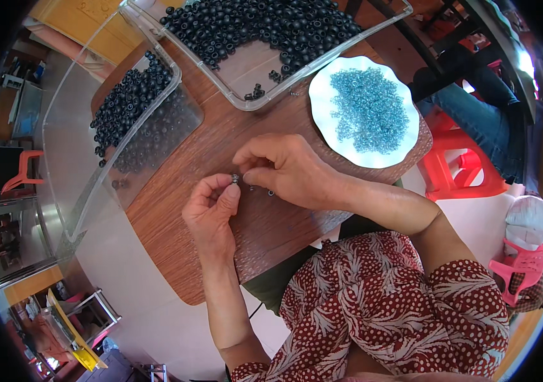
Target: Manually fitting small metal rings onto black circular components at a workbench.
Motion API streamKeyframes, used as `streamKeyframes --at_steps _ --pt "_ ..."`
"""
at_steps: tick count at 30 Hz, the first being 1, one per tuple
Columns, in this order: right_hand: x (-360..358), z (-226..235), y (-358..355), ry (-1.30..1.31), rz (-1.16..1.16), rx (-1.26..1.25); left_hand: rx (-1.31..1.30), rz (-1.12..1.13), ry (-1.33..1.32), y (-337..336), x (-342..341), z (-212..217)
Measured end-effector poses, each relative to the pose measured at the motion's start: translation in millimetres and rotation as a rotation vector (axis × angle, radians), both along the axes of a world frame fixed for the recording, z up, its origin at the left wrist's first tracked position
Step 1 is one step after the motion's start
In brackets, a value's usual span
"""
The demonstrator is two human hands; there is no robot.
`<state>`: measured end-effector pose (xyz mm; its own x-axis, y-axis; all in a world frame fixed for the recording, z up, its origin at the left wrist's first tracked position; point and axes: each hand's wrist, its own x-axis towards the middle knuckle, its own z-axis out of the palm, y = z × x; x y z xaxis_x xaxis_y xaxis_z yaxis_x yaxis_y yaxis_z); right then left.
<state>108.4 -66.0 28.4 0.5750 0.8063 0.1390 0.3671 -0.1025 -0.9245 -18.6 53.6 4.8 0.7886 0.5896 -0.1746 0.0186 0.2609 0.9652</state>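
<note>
Over the wooden table [176, 254], my left hand [211, 213] pinches a small dark ring-shaped piece [235, 179] between thumb and forefinger. My right hand [293, 169] comes in from the right, its fingertips closed just beside that piece; what they hold, if anything, is too small to make out. A loose small ring [271, 193] lies on the table under my right hand. Beyond it, a white scalloped plate [320, 118] carries a heap of tiny clear-blue rings [373, 111]. Black bead-like rings [258, 32] fill much of a clear plastic tray [246, 104] at the far side.
Another clear bin [179, 73] with black rings [128, 105] stands at the left table edge. A red plastic stool [462, 165] and a person's jeans-covered leg [478, 114] are at the right. Farther off are a pink stool [526, 270] and an orange chair [26, 169].
</note>
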Motion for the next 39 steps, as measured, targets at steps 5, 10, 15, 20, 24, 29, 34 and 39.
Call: streamKeyframes --at_steps 5,10,15,20,24,29,34,39 --pt "-2 3 2 0.357 0.075 -0.001 0.090 0.035 -0.006 -9 -4 6" --pt "-3 4 0 0.382 0.096 0.001 0.521 0.040 -0.003 -14 -4 14" --pt "-3 4 -5 0.403 0.100 -0.013 0.422 0.074 0.010 -20 -6 14" --pt "-5 7 -6 0.409 0.094 -0.047 0.453 0.094 0.001 -23 -7 10" --pt "-7 5 -6 0.416 0.081 -0.025 0.576 0.100 -0.008 -25 -6 10" --pt "-16 1 -4 0.057 -0.030 0.112 0.072 0.075 -0.039 -29 -6 21" --pt "-16 -13 0 -0.372 -0.036 0.286 -0.030 0.072 -0.044 -25 -4 26" --pt "-15 -14 0 -0.310 -0.016 0.252 0.048 0.118 -0.005 -29 -2 23"
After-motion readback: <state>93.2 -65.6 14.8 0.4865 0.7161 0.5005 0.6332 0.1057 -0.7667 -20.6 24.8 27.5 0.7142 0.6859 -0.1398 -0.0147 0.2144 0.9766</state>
